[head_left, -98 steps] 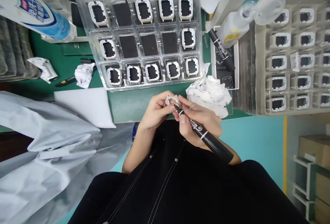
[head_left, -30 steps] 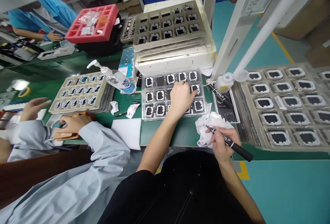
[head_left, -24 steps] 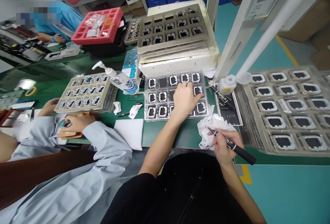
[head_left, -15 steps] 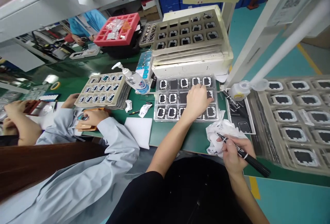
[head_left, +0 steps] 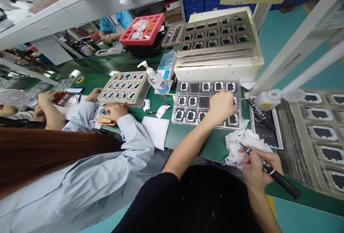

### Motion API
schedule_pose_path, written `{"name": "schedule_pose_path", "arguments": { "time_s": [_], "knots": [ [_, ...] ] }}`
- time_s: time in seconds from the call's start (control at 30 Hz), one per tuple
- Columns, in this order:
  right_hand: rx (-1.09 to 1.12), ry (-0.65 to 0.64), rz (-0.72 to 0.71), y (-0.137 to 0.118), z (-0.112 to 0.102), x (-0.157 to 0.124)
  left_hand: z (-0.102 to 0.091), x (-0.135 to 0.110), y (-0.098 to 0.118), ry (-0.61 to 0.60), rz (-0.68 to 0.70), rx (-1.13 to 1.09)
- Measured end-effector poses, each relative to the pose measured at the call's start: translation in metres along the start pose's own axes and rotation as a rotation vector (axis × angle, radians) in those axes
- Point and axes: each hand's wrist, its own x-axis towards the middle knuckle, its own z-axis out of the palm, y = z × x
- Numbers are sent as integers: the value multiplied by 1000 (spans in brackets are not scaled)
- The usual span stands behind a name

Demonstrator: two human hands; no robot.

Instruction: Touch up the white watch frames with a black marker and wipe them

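My left hand (head_left: pixel 222 105) is over the clear plastic tray (head_left: pixel 209 126), which holds white-rimmed black frames in its compartments. Its fingers are curled down into the middle row at the right, and the fingertips are hidden, so what they pinch cannot be made out. A black marker pen (head_left: pixel 279 179) lies in the grip of my right hand (head_left: pixel 259 168), uncapped tip pointing up and to the left. Just behind that pen tip is a crumpled white cloth (head_left: pixel 236 140), which the right hand partly covers.
Stacked frame trays (head_left: pixel 319 132) stand at the right, beside a white bottle (head_left: pixel 268 98) and a shallow box of markers (head_left: pixel 259 113). Behind are a tall tray stack (head_left: pixel 217 56) and a pump bottle (head_left: pixel 158 81). At left, a co-worker in a grey sleeve (head_left: pixel 134 129) handles small parts.
The camera has turned left, so the whole scene sits farther right. My left hand stays over the same area of the tray, and my right hand still holds the marker pen.
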Motion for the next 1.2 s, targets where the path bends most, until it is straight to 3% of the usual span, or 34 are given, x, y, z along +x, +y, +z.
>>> {"name": "schedule_pose_path", "arguments": {
  "time_s": [0.13, 0.27, 0.37, 0.5, 0.6, 0.73, 0.9, 1.03, 1.13, 1.2],
  "knots": [
    [34, 28, 4, -1, 2, 1, 1, 0, 0, 38, 16, -70],
    [41, 38, -2, -2, 2, 0, -2, -8, -9, 171, -7, -245],
    [14, 41, 7, -3, -1, -2, -7, -17, -28, 199, -25, -654],
    [-30, 7, 41, -3, -2, -4, -9, -38, -60, 79, -53, -1445],
    [-6, -13, 26, -5, -1, -4, -5, -62, -76, 75, -116, -1655],
    [-6, -21, 21, -9, 2, -2, 3, -95, -84, 52, -203, -1751],
    [-32, -20, 3, -18, 10, 1, 18, -131, -79, -84, -178, -1708],
    [-35, 46, -155, -38, 22, -3, 35, -153, -66, -84, -174, -1656],
    [-140, -121, -217, -57, 31, -8, 47, -164, -57, -51, -231, -1608],
    [-199, -254, -185, -65, 37, -9, 53, -169, -52, -25, -262, -1602]
  ]
}}
